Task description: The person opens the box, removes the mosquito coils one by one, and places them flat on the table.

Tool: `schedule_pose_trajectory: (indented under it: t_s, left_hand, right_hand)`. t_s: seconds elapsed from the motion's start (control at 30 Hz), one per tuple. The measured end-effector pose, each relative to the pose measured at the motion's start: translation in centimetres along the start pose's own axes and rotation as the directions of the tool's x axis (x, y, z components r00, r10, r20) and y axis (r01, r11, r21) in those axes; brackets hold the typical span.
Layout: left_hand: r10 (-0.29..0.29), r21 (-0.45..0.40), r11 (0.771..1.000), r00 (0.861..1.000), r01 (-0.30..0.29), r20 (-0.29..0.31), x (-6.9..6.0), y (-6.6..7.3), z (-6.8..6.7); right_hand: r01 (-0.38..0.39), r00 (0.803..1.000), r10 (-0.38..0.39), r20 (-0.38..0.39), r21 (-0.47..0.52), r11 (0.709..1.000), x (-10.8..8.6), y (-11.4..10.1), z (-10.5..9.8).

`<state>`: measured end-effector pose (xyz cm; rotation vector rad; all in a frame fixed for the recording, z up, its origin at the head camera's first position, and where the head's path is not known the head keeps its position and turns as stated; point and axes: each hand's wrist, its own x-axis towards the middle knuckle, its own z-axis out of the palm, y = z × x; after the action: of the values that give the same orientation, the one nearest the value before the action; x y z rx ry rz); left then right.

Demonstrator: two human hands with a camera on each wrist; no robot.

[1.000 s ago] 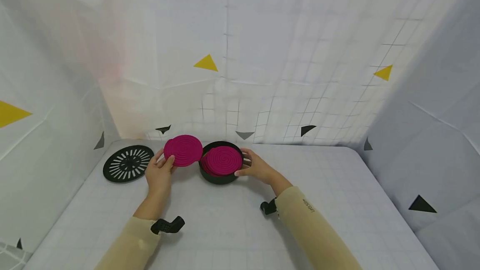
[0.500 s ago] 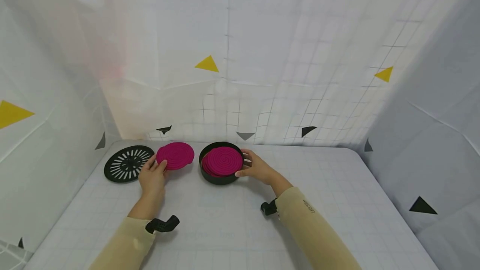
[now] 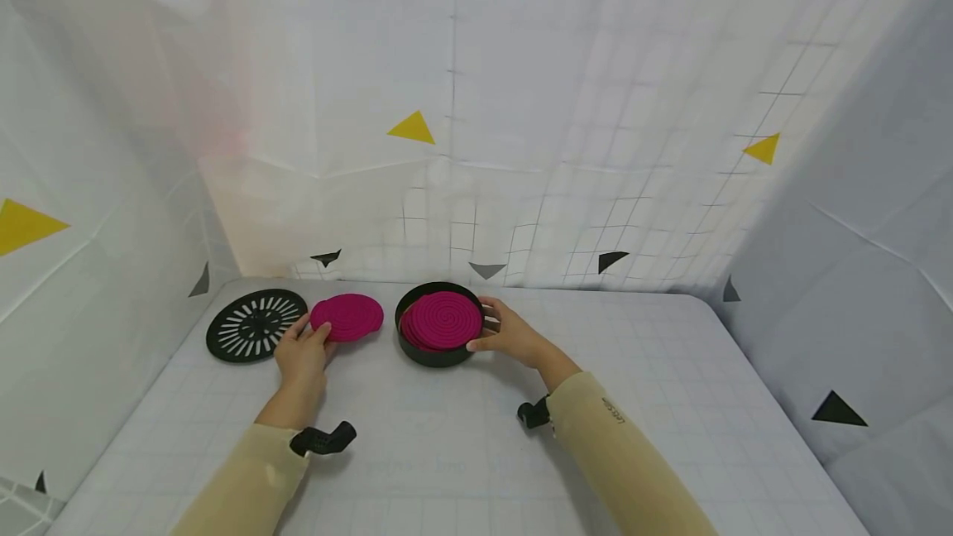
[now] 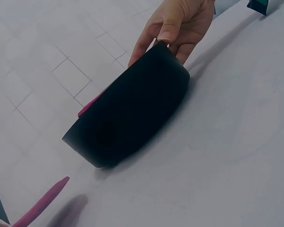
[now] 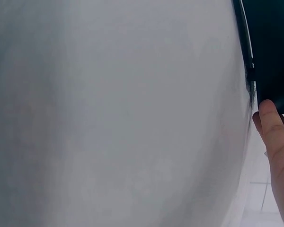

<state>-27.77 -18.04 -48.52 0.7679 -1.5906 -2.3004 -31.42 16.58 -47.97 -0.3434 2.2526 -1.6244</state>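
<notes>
A thin magenta disc [image 3: 347,318] with a spiral pattern is pinched at its left edge by the left hand [image 3: 301,361], low over the table; the left wrist view shows the disc [image 4: 41,202] edge-on, with a shadow beside it. To its right stands a round black holder [image 3: 438,359] with more magenta discs [image 3: 447,320] inside, the top one lying off-centre. The right hand [image 3: 514,333] grips the holder's right side, thumb in front and fingers behind. In the left wrist view the holder [image 4: 132,104] hides most of its discs.
A black slotted round plate [image 3: 256,325] lies at the table's back left, close to the left fingertips. White sheets with yellow and black triangles [image 3: 412,128] stand behind and at both sides of the white table [image 3: 447,453]. Black devices [image 3: 324,439] are strapped at both wrists.
The left hand has moved left and down with its magenta disc, away from the holder, and the disc now lies flatter. The right hand and the holder have stayed in place.
</notes>
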Motion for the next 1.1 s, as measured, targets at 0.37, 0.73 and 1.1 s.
schedule_pose_trajectory:
  t_s: [0.37,0.73,1.1]
  left_hand:
    - [0.007,0.069,0.998,1.0,-0.007,0.001,0.5,-0.2,-0.3]
    - [0.002,0.17,0.985,0.999,-0.009,0.045,0.5,-0.1,-0.6]
    - [0.035,0.301,0.951,0.994,-0.065,0.105,1.0,-0.2,-1.8]
  right_hand:
    - [-0.002,1.0,0.002,-0.001,0.001,1.0,-0.2,-0.1,0.1]
    - [-0.001,1.0,0.001,-0.004,-0.012,1.0,0.0,0.0,0.0]
    - [0.005,1.0,-0.005,0.005,-0.001,1.0,0.2,0.5,-0.1]
